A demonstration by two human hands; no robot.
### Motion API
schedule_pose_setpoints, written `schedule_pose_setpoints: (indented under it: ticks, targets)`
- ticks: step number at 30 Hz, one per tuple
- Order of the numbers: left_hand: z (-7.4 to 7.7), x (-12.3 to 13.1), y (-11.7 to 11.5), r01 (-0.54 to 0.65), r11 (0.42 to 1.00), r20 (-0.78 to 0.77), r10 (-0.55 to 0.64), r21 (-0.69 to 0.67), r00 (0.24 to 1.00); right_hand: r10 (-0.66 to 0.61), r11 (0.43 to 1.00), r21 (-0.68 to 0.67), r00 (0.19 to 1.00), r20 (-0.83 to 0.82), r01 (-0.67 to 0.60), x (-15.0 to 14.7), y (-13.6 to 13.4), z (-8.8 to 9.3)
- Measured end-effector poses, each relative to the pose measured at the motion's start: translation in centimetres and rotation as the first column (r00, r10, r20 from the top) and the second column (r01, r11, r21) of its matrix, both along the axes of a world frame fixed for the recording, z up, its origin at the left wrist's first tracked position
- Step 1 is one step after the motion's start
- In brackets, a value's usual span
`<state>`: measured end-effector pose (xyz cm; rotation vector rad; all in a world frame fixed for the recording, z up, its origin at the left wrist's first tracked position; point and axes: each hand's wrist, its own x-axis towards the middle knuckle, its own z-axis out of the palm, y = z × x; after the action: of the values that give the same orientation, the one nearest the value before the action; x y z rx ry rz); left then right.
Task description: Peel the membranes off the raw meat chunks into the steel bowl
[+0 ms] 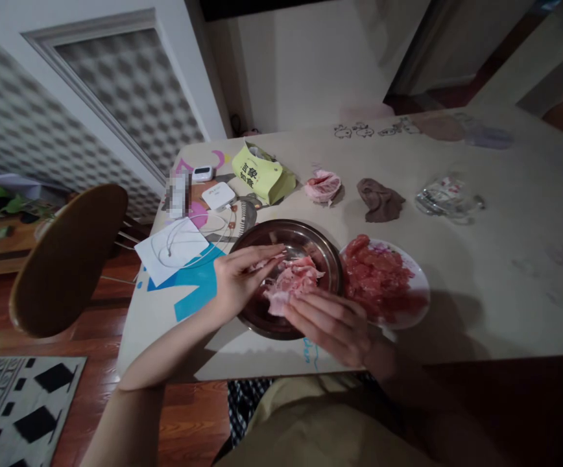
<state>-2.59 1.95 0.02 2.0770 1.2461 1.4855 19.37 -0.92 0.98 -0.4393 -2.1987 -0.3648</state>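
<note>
A round metal bowl (272,240) sits at the table's near edge. Over it both hands hold a clump of pale pink raw meat (292,280). My left hand (240,277) comes in from the left, fingers stretched along the meat's top and touching it. My right hand (333,324) lies at the bowl's near right rim, its fingers curled against the underside of the clump. Just right of the bowl stands a white plate (420,285) piled with red meat pieces (376,275).
A yellow-green bag (262,176), a pink wrapper (323,186), a brown cloth (379,199) and crumpled clear plastic (444,196) lie farther back. White devices, a cable and paper (177,256) cover the left end. A brown chair (67,259) stands left of the table.
</note>
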Motion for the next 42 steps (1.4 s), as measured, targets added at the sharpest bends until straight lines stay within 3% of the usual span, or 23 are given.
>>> schedule_pose_setpoints:
  ticks: [6, 11, 16, 19, 25, 30, 34, 37, 42]
  targets:
    - [0.9, 0.0, 0.4, -0.035, 0.976, 0.141, 0.066, -0.213, 0.988, -0.18, 0.977, -0.161, 0.939, -0.293, 0.138, -0.9, 2.5, -2.4]
    - [1.0, 0.2, 0.1, 0.026, 0.965, 0.239, 0.039, -0.262, 0.97, -0.206, 0.956, -0.265, 0.929, -0.308, 0.124, -1.6, 3.8, -4.1]
    - [1.3, 0.2, -0.2, 0.044, 0.974, 0.195, 0.0, -0.221, 0.981, -0.194, 0.95, -0.301, 0.914, -0.356, 0.084, -2.1, 4.1, -3.4]
    - [1.5, 0.3, -0.5, 0.118, 0.967, 0.204, -0.072, -0.224, 0.976, -0.187, 0.942, -0.333, 0.9, -0.394, 0.05, -2.3, 4.0, -2.7]
    - [1.0, 0.6, -1.2, 0.228, 0.935, 0.184, -0.182, -0.271, 0.966, -0.201, 0.877, -0.481, 0.911, -0.361, 0.003, -2.6, 4.0, -2.7]
    - [0.3, 0.7, -0.9, 0.235, 0.911, 0.206, -0.172, -0.339, 0.963, -0.191, 0.854, -0.518, 0.898, -0.396, -0.046, -2.7, 3.9, -2.7]
    - [0.1, 0.6, -0.6, 0.197, 0.9, 0.128, -0.159, -0.389, 0.979, -0.201, 0.862, -0.505, 0.882, -0.426, -0.047, -2.6, 3.7, -2.5]
    - [0.0, 0.6, -0.5, 0.144, 0.932, 0.078, -0.125, -0.333, 0.989, -0.211, 0.849, -0.527, 0.884, -0.417, -0.046, -2.5, 3.8, -2.5]
    - [0.0, 0.6, -0.7, 0.11, 0.987, -0.074, -0.119, -0.115, 0.99, -0.233, 0.851, -0.525, 0.889, -0.395, -0.01, -2.5, 3.9, -2.5]
